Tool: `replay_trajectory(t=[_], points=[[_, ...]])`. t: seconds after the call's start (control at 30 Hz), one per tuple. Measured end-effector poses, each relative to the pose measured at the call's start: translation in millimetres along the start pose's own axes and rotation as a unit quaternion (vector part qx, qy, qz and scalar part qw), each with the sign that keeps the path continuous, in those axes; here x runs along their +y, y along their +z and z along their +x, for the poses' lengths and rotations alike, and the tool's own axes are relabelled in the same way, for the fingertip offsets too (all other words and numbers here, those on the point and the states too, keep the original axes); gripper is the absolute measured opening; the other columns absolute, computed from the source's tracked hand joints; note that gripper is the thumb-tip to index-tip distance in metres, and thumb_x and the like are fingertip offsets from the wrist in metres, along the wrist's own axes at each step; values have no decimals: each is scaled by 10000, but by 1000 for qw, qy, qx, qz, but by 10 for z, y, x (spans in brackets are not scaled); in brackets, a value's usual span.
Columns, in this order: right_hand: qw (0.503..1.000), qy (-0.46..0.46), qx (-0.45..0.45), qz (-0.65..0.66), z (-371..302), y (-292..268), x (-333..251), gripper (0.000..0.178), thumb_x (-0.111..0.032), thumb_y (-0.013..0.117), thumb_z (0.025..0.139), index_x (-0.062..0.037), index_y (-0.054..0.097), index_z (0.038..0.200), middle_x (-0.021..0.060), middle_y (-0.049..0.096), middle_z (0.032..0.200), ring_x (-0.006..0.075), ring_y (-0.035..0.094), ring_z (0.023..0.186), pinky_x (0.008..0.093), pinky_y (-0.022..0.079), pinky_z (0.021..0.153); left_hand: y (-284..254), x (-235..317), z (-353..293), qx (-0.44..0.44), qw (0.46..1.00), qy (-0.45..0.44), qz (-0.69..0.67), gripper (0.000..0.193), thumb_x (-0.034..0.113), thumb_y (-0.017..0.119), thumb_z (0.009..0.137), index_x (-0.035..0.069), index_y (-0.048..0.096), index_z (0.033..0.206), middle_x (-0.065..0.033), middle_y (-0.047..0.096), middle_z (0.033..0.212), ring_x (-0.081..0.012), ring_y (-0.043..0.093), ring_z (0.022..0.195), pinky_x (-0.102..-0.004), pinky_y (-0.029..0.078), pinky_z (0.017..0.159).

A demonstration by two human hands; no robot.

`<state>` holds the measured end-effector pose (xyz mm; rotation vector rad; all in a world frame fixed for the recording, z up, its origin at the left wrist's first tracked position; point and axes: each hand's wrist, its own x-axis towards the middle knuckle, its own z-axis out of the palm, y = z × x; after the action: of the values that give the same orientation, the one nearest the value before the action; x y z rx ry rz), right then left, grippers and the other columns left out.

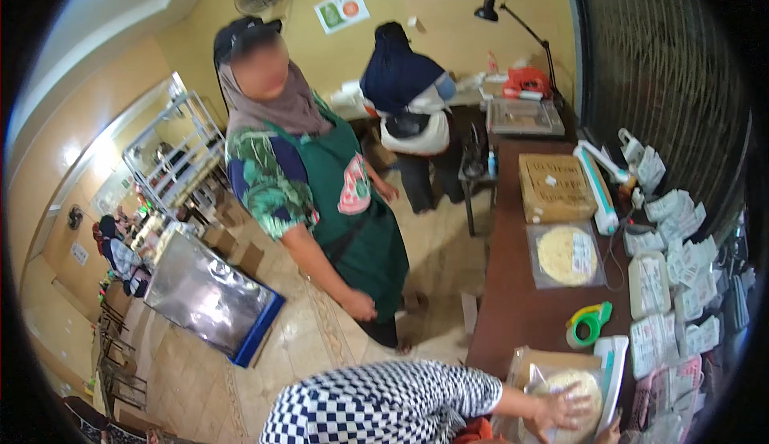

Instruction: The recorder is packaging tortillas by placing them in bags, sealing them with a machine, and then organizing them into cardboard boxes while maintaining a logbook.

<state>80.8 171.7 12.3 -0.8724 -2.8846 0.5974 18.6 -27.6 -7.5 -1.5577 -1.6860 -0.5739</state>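
So the pale round flatbread in a clear plastic bag (590, 421) is down on the near end of the brown table (511, 316), bottom right of the view, and the left hand (562, 409) is laid on top of it, palm down with the fingers spread, not clamped on anything. My guess is that's to keep the slippery bag flat and steady. Only a bit of the right hand (610, 433) pokes in at the lower edge, apart from the left, so I can't tell if it's holding anything. Right along the bag's far side there's a white and teal bar (613, 362), maybe a bag sealer, which would explain keeping it that close. Just above is a green tape dispenser (589, 324), within easy reach, then another bagged flatbread (565, 256) lying flat, label up, probably so it won't bend. Past that sit a cardboard box (556, 187) and a white and teal heat sealer (596, 189) leaning on its edge. White printed packets (653, 348) line the table's right side, likely to leave the middle free. Off to the left, a co-worker in a green apron (352, 228) stands facing the table.
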Motion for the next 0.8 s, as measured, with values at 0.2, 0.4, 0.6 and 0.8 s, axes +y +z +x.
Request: replay_trajectory(t=[0.2, 0.4, 0.6, 0.8], points=[[993, 119, -14, 18, 5, -25, 271, 623, -550, 335, 818, -2, 603, 945, 174, 615, 864, 297, 588, 769, 372, 444, 681, 6, 47, 102, -333, 888, -145, -281, 747, 582, 525, 633, 190, 399, 1256, -143, 130, 1398, -348, 6, 1294, -611, -97, 952], [994, 52, 56, 84, -6, 622, 653, 635, -552, 361, 809, 24, 607, 913, 190, 614, 836, 301, 591, 761, 374, 446, 676, 34, 24, 34, -318, 884, -165, -301, 742, 615, 474, 655, 205, 388, 1267, -119, 141, 1400, -324, -22, 1298, -603, -121, 952], [987, -85, 88, 105, 271, 692, 1364, 649, -555, 388, 799, 49, 611, 881, 206, 613, 808, 305, 593, 753, 376, 448, 671, 319, 168, -136, -319, 893, -140, -285, 721, 623, 431, 681, 221, 369, 1276, -117, 157, 1397, -323, -1, 1299, -613, -98, 952], [962, -186, 122, 160, 471, 859, 1506, 666, -558, 415, 790, 74, 616, 849, 222, 612, 779, 308, 595, 746, 378, 450, 666, 187, 313, -593, -221, 920, -107, -306, 643, 638, 426, 688, 256, 455, 1204, -106, 263, 1361, -352, 168, 1269, -611, 8, 973]])
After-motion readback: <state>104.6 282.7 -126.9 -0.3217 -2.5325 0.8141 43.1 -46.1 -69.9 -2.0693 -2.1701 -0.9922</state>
